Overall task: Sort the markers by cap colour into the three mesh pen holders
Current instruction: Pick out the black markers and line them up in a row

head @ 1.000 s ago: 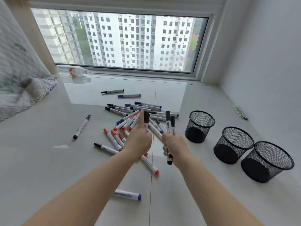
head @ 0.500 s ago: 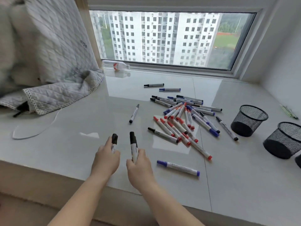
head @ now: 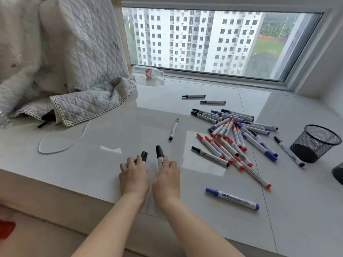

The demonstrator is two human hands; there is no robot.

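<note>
Rightward, mesh pen holder [head: 315,143] upright on bench [head: 111,164], contents not visible; second holder [head: 338,173] cut by frame edge. Marker pile [head: 235,134] beside them. Left hand [head: 134,175] and right hand [head: 166,176] fingers each curled round black-capped marker [head: 159,154].

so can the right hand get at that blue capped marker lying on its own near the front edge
Probably yes, but not freely. The blue-capped marker lies alone on the sill just right of the right hand, with nothing between them. That hand already grips a black-capped marker, so it would likely need to drop that first.
</note>
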